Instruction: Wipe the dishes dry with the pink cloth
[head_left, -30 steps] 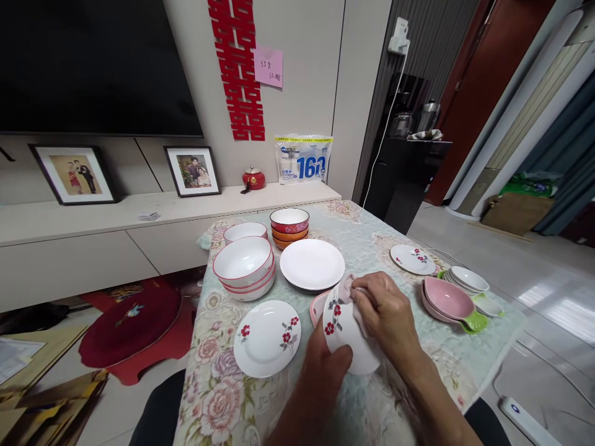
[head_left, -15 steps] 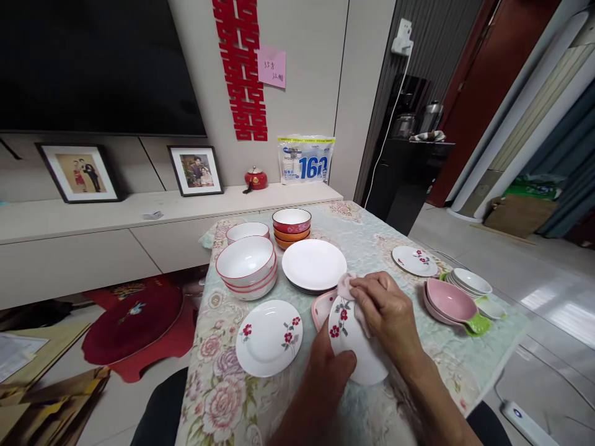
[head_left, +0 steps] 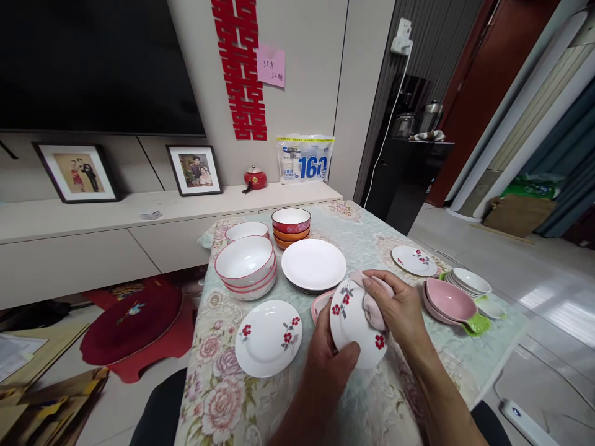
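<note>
Hands gripping: left flowered plate, right cloth; pink dish partly hidden behind.

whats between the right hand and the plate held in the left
In the head view, a pale pink cloth is bunched between the right hand and the plate in the left hand.

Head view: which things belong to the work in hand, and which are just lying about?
In the work: flowered plate, in left hand; pink cloth, in right hand; probably other dishes.

Lying about: framed photos, lidded pot, cushioned stool, power strip.
</note>
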A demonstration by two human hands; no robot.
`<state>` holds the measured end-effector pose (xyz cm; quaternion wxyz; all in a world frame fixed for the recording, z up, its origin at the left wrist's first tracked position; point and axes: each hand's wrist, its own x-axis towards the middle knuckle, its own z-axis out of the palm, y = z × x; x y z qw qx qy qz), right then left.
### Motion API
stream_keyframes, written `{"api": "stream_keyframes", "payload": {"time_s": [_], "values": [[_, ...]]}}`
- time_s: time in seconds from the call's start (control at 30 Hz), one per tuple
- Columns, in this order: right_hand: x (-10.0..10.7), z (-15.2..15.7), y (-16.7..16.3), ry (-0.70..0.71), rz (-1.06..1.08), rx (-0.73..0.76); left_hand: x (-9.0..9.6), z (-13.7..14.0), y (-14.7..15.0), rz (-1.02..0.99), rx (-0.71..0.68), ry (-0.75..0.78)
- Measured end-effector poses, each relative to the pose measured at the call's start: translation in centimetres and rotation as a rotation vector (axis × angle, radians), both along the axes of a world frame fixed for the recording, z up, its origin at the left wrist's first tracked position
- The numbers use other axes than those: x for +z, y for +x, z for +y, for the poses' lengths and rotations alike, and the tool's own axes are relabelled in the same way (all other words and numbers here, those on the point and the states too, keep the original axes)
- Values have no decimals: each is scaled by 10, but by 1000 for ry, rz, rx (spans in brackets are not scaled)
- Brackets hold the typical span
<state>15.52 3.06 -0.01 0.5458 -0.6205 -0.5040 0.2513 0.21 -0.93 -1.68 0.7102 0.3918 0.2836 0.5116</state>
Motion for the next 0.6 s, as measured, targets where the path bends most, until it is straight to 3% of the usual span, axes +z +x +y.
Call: {"api": "stream_keyframes", "payload": {"time_s": [0.1, 0.27, 0.4, 0.5, 0.6], "values": [[-4, 3, -4, 71, -32, -61, -8, -1, 4, -39, -20, 6], [-3, 0, -17, 442, -420, -123, -6, -2, 2, 8, -1, -4], [6, -11, -35, 509, -566, 195, 4, -2, -4, 117, 74, 10], [13, -19, -42, 475, -577, 439, 3, -3, -8, 257, 104, -82], [14, -19, -35, 397, -545, 423, 0, -4, -9, 285, 53, -89]]}}
